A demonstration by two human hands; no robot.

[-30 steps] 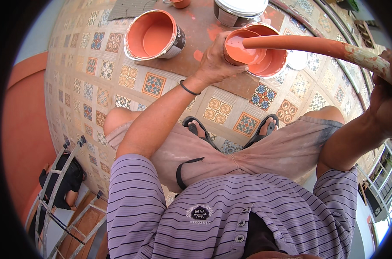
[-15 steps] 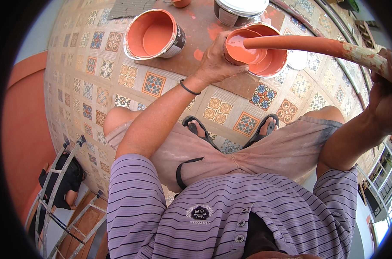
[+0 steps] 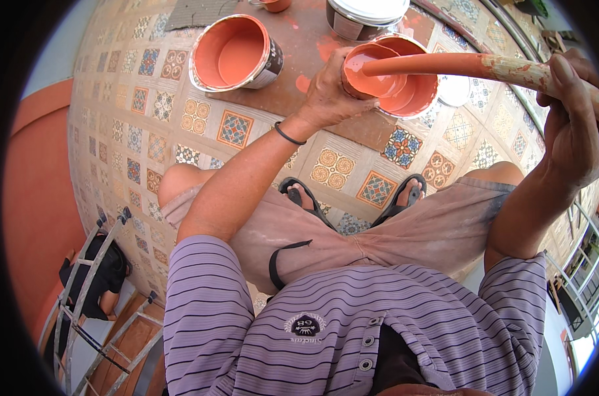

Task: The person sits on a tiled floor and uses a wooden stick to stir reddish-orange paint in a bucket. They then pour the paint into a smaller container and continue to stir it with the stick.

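Observation:
My left hand (image 3: 333, 92) is wrapped round a small paint container (image 3: 372, 86), tilted over the rim of a larger bucket (image 3: 423, 96) that holds orange paint. A paint-coated stick (image 3: 444, 64) reaches into the small container, its tip in the orange paint. At the upper right my right hand (image 3: 576, 119) grips the bare, paint-smeared end of the stick. Left of my left hand stands another bucket (image 3: 238, 56), open and partly filled with orange paint.
A bucket with a white lid (image 3: 365, 18) and a small orange cup (image 3: 274, 4) stand at the back on a paint-stained brown board (image 3: 293, 99). Grey cardboard (image 3: 197, 13) lies at the far left. A ladder (image 3: 81, 284) and another person (image 3: 108, 277) are at lower left.
My right hand has shifted a little leftward and inward with the stick, whose tip sits slightly farther left in the small container. The left hand has stayed in place.

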